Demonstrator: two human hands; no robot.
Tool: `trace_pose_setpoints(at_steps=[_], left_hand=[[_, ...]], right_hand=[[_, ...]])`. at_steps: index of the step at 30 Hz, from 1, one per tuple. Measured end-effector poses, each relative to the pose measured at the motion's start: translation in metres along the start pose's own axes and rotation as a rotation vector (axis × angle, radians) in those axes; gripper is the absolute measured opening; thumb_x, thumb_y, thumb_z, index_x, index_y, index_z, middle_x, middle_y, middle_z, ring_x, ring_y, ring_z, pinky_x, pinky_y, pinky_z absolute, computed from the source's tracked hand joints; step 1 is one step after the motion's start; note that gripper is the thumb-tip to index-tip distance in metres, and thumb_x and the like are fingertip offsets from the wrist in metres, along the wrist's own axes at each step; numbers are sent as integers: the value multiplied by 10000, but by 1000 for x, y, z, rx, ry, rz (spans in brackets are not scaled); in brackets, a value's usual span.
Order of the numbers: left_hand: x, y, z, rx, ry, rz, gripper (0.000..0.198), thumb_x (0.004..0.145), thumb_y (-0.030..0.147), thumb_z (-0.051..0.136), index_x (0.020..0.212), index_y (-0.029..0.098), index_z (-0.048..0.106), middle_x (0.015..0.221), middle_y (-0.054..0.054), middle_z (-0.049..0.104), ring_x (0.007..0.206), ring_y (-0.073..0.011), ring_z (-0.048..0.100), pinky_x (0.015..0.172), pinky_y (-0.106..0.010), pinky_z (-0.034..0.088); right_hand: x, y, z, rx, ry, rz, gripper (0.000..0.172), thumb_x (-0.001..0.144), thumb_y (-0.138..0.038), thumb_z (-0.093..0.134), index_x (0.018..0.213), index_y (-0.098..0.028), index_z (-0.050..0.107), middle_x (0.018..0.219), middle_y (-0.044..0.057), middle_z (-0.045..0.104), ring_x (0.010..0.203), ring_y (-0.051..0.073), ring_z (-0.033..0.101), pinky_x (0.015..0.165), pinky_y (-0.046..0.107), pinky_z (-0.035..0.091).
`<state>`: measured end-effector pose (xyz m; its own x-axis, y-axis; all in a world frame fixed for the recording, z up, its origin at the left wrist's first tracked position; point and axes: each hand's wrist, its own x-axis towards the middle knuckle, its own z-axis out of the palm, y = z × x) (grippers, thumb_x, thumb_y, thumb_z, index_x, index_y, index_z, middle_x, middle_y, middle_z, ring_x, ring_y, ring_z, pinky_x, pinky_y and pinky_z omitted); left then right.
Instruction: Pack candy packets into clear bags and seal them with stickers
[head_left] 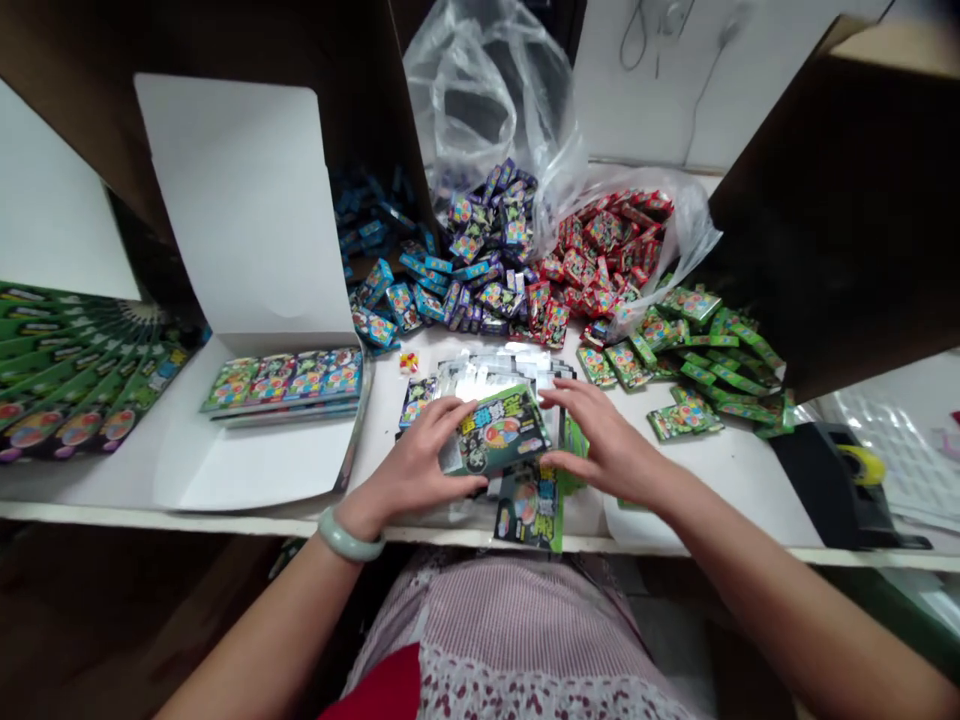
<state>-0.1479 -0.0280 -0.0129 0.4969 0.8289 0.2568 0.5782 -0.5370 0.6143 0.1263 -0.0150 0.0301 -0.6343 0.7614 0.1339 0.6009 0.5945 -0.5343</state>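
My left hand [417,462] and my right hand [604,442] grip the two ends of a green printed packet [497,432] just above the white table's front edge [225,515]. Fingers of both hands curl round its sides. A second green card packet [531,512] lies under it, hanging over the table edge. Behind the packet lies a stack of clear, silvery bags [495,368]. A pale green bangle [346,540] sits on my left wrist.
An open white box [247,250] at left holds a row of colourful packets [289,380]. Piles of small boxes lie behind: blue [397,290], purple [491,240], red [600,260], green [701,360]. Flat green cartons [67,370] lie far left, a tape dispenser [847,480] right.
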Motion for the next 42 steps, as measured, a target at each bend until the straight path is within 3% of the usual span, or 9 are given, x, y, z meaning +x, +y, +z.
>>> trace_pose_setpoints(at_steps=[4,10,15,18,22,26,35,39,42], left_hand=[[-2,-8,0,27,14,13,900,722,363,774,1474,283,285,1344,-132,422,1258,-341,437,1053,-575,414],[-12,-17,-11,73,79,-45,873,746,361,751,1475,301,275,1357,-115,415,1256,-338,458,1054,-565,432],[-19,-20,-16,81,96,-87,856,756,354,735,1472,297,268,1367,-119,401,1259,-337,459,1050,-555,443],[-19,-23,-17,82,101,-80,830,769,357,724,1465,296,276,1358,-122,403,1257,-333,461,1046,-549,448],[-17,-26,-19,81,109,-72,809,776,363,723,1457,300,292,1355,-106,411,1255,-316,467,1056,-522,444],[-16,-25,-22,91,137,-90,797,788,392,715,1459,306,294,1350,-92,423,1258,-302,467,1066,-491,439],[-12,-12,-18,95,140,-71,780,784,425,717,1447,294,329,1311,-88,439,1231,-291,484,1061,-476,437],[-19,-14,-23,114,163,-82,759,797,447,703,1444,297,336,1304,-81,447,1226,-290,487,1064,-473,430],[-25,-18,-25,127,179,-102,751,798,472,695,1441,305,344,1302,-76,450,1223,-295,490,1061,-479,429]], right_hand=[[7,-4,7,58,-22,-13,459,930,-337,546,1379,-321,451,1348,69,582,1422,310,288,1140,653,166],[74,77,-13,189,304,382,245,900,-305,564,1120,-223,635,1092,81,701,1033,224,645,968,415,468],[128,131,-3,126,383,504,693,658,-218,791,1288,-178,504,1299,159,571,1214,284,539,1040,441,392],[138,138,7,125,413,557,675,602,-245,821,1209,-168,537,1213,152,598,1137,293,573,998,458,426],[135,140,-1,164,443,603,382,749,-278,676,1098,-171,566,896,43,640,848,209,637,807,405,536],[116,126,-20,199,384,563,280,823,-281,562,1086,-186,580,743,-11,612,671,153,616,635,311,546],[93,69,-3,31,99,460,98,732,-209,715,816,-181,671,698,39,663,720,201,640,707,316,490],[86,83,-24,42,74,470,218,904,-234,542,1089,-182,644,888,66,719,747,166,671,707,296,524],[61,96,-44,-85,-80,402,398,781,-145,672,1174,-198,637,1131,101,694,1054,257,630,910,399,496]])
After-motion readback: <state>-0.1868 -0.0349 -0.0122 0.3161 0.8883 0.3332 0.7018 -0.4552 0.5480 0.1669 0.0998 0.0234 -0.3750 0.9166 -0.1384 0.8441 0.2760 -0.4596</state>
